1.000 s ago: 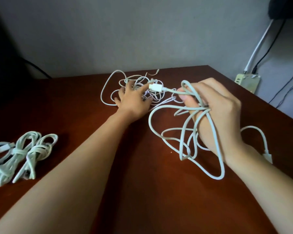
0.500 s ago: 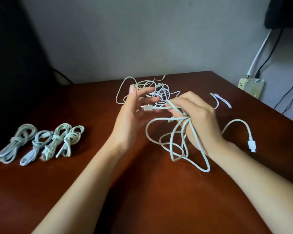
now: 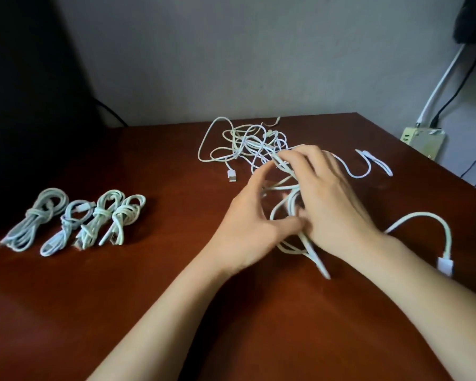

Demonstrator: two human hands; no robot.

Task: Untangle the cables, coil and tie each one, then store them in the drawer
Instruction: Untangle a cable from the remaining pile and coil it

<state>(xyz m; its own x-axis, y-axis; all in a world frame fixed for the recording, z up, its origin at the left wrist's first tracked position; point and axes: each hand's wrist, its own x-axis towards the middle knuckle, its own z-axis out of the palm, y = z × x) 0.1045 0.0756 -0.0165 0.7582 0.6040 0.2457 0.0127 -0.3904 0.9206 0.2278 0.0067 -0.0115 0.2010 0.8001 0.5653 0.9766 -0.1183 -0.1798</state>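
A white cable point(image 3: 286, 204) hangs in loose loops between my hands above the brown table point(image 3: 176, 312). My right hand point(image 3: 330, 199) has its fingers curled round the loops from the right. My left hand point(image 3: 248, 218) meets the loops from the left, its thumb and fingers closing on the strands. One end of this cable arcs right to a white plug point(image 3: 444, 265) on the table. Behind my hands lies a tangle of white cables point(image 3: 245, 144) with a USB plug point(image 3: 232, 176) sticking out. Several coiled, tied cables point(image 3: 74, 221) lie in a row at the left.
A loose white cable end point(image 3: 374, 163) lies at the table's far right. Past the right edge a pale power strip point(image 3: 421, 141) stands by the wall with cords running up. A dark shape fills the far left behind the table.
My left hand has moved in from the tangle to the loops held by my right hand, and both hands have come together lower over the table. The view has shifted, showing more coiled cables.
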